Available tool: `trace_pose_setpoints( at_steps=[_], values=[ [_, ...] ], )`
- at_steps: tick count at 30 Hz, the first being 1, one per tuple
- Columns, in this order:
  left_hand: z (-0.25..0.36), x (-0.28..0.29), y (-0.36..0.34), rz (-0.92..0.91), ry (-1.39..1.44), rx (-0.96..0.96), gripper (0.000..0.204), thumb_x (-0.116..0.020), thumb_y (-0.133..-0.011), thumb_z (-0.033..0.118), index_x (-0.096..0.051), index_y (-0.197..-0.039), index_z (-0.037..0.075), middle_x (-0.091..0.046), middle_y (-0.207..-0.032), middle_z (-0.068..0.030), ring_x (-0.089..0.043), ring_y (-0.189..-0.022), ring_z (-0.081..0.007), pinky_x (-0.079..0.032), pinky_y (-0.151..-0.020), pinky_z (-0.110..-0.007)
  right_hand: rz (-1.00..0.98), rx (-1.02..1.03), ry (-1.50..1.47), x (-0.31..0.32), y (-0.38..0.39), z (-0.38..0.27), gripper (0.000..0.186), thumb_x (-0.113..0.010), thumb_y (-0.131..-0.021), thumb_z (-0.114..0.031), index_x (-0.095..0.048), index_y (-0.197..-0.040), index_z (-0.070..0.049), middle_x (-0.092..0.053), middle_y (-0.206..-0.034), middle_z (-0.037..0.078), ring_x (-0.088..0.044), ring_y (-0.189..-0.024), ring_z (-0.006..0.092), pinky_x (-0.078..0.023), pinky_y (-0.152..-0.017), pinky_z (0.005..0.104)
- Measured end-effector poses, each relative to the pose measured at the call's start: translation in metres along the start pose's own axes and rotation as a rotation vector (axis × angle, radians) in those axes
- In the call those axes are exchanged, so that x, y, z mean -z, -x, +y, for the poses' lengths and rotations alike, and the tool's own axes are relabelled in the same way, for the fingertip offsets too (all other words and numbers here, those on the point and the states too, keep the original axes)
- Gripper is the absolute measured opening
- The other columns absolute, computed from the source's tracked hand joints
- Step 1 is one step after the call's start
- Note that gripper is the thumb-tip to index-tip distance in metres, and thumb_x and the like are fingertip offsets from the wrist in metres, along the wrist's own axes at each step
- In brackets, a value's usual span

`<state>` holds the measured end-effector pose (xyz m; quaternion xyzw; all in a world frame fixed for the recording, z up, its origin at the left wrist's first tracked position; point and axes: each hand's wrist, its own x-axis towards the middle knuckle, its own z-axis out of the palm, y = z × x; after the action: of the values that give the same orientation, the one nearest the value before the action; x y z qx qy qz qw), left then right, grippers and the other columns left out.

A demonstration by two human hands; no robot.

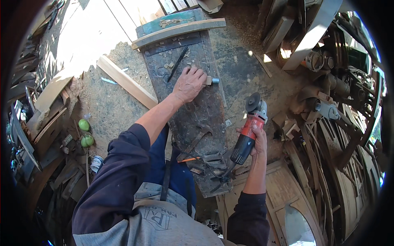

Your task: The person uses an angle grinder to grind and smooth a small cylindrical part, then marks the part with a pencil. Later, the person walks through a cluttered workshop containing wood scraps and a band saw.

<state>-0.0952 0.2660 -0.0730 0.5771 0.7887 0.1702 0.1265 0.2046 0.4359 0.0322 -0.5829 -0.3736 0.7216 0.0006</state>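
Observation:
My right hand (258, 141) is wrapped round the body of a red and black angle grinder (249, 133), held to the right of the workbench. Its disc (253, 101) points away from me, and whether it is spinning cannot be told. My left hand (190, 85) rests low over the worn wooden bench (180, 115) with curled fingers. From its right side sticks out a small wooden piece with a metal end (214, 80); the rest is hidden under the fingers. Just left of that hand lies a slim dark bar (177, 64).
A curved wooden piece (178, 33) crosses the bench's far end. A hammer (197, 137) and an orange pencil (189, 159) lie on its near part. A plank (127, 82) leans at the left. Stacked wood and a panelled door (275, 188) fill the right side.

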Motion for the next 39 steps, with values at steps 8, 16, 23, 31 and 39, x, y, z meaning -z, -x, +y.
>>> trace_pose_setpoints(
  at_steps=[8, 16, 23, 31, 39],
  values=[
    [0.014, -0.024, -0.011, -0.021, 0.047, 0.164, 0.039, -0.072, -0.086, 0.019, -0.063, -0.121, 0.007, -0.060, -0.114, -0.0069, -0.056, -0.113, -0.0271, -0.042, -0.101, -0.043, -0.169, -0.191, 0.029, 0.001, -0.025, -0.039, 0.051, -0.076, -0.091, -0.030, -0.056, -0.125, 0.003, -0.070, -0.096, 0.017, -0.075, -0.080, 0.0276, -0.065, -0.071, 0.0401],
    [0.129, 0.039, 0.027, -0.020, 0.814, 0.636, 0.069, -0.078, -0.086, 0.036, -0.053, -0.137, -0.004, -0.061, -0.125, -0.0219, -0.058, -0.121, -0.0391, -0.045, -0.105, -0.048, 0.058, 0.145, 0.185, -0.034, -0.025, -0.029, 0.053, -0.076, -0.093, -0.034, -0.056, -0.125, 0.003, -0.069, -0.098, 0.015, -0.073, -0.074, 0.0243, -0.064, -0.066, 0.0377],
    [0.200, 0.063, 0.019, -0.682, 1.353, 0.546, 0.098, -0.086, -0.071, 0.046, -0.043, -0.138, -0.010, -0.065, -0.115, -0.0316, -0.067, -0.109, -0.0429, -0.050, -0.099, -0.047, -0.226, 0.247, -0.726, -0.027, 0.023, -0.024, 0.076, -0.056, -0.102, -0.059, -0.044, -0.153, -0.004, -0.063, -0.126, 0.022, -0.065, -0.110, 0.0393, -0.053, -0.101, 0.0573],
    [0.220, 0.057, 0.030, -0.734, 1.504, 0.511, 0.090, -0.087, -0.071, 0.041, -0.044, -0.134, -0.007, -0.064, -0.118, -0.0266, -0.065, -0.111, -0.0335, -0.049, -0.097, -0.042, -0.221, 0.216, -0.811, 0.014, 0.041, 0.013, 0.078, -0.054, -0.102, -0.060, -0.038, -0.159, -0.009, -0.056, -0.144, 0.024, -0.062, -0.124, 0.0379, -0.049, -0.110, 0.0564],
    [0.246, 0.054, 0.054, -0.701, 1.429, 0.539, 0.089, -0.087, -0.070, 0.037, -0.043, -0.134, -0.006, -0.066, -0.114, -0.0282, -0.068, -0.107, -0.0390, -0.051, -0.095, -0.044, -0.180, 0.150, -0.764, 0.013, 0.042, 0.006, 0.082, -0.055, -0.098, -0.070, -0.048, -0.148, -0.005, -0.064, -0.123, 0.019, -0.067, -0.106, 0.0344, -0.057, -0.091, 0.0506]
  ],
)
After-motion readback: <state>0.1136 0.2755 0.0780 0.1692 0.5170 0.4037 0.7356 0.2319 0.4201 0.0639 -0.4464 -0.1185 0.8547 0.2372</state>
